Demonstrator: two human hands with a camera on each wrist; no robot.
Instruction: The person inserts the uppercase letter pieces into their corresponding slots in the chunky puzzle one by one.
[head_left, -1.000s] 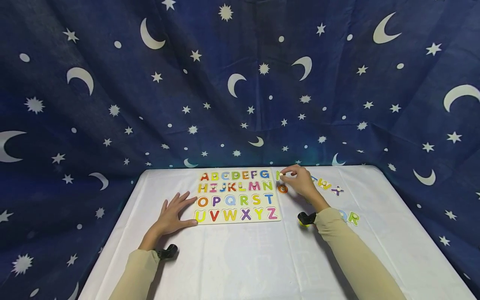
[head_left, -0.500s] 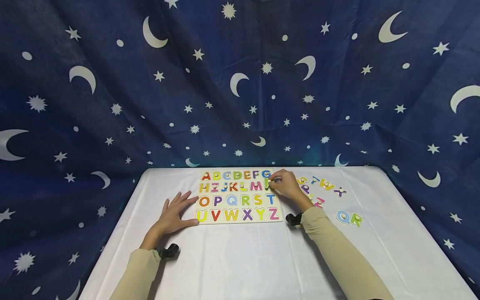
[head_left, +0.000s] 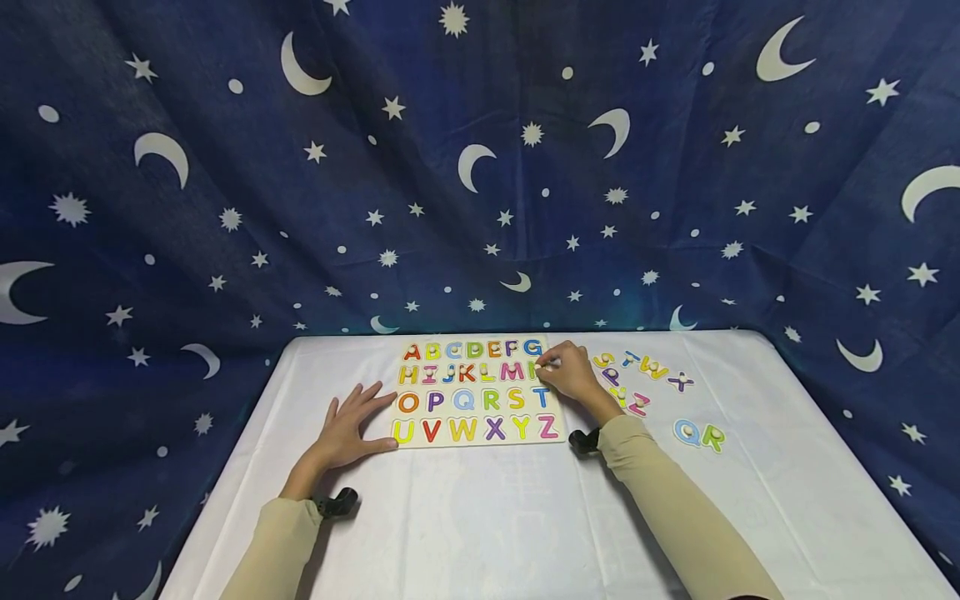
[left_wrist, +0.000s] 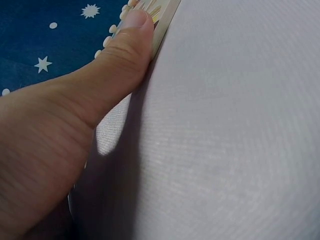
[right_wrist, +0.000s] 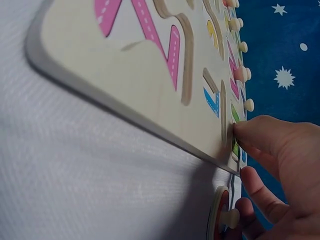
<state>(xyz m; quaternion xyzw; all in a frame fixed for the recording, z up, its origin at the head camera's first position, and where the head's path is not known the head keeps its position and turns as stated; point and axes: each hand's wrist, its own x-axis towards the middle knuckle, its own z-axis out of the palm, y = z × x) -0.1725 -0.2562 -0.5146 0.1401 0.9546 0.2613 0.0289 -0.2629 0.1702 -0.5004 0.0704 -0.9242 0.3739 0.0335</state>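
One green N [head_left: 532, 374], right end of the alphabet board [head_left: 480, 415].
Nearer right hand [head_left: 573, 373] pinches it; outspread left hand [head_left: 343, 432] touches opposite edge.

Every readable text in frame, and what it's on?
"ABCDEFG": board, top row
"HIJKLM": second row
"N": green piece in right hand, partly covered
"OPQRST": third row
"UVWXYZ": bottom row
"S", "T", "W", "X", "P", "Y", "Z", "Q", "R": loose pieces
Reddish piece beside right hand: too edge-on to read
No brands or numbers readable
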